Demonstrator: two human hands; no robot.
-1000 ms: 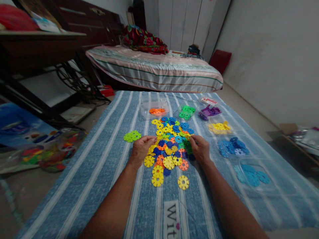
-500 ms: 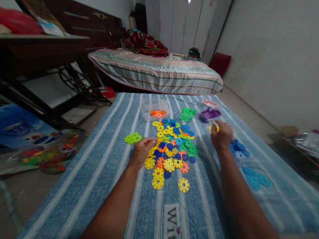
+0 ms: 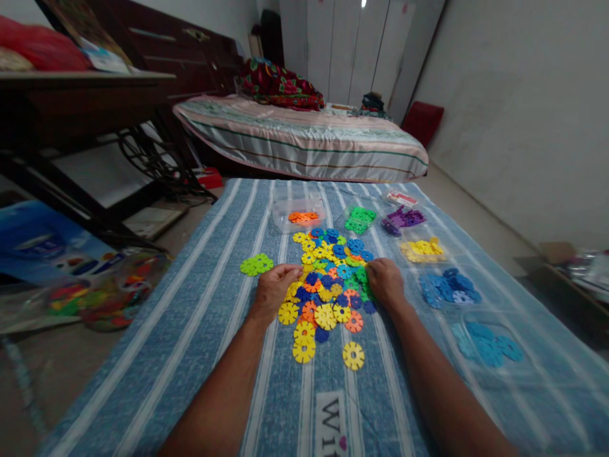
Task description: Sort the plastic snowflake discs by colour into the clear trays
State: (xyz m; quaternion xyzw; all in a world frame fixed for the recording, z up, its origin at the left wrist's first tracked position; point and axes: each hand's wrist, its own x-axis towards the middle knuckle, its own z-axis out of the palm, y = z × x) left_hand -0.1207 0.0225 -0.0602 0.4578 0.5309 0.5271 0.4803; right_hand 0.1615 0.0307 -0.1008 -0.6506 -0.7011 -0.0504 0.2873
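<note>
The pile of flower-shaped plastic discs (image 3: 327,281) lies on the striped blue cloth (image 3: 200,355), with many colours mixed. The left hand (image 3: 275,287) is at the left edge of the pile, its thumb and forefinger brought close together; whether a disc is between them, I cannot tell. The right hand (image 3: 386,280) is at the right edge of the pile, beside some deep green discs (image 3: 360,277). Its fingers are bent inward, and I cannot tell if they pinch something. To the left of the pile, near the left hand, are the light green discs (image 3: 257,264). Clear boxes (image 3: 280,219) hold sorted pieces: the orange pieces (image 3: 304,218) behind the pile, the yellow pieces (image 3: 423,246) to the right of it. One single yellow disc (image 3: 353,356) lies in front of the pile, apart from it.
</note>
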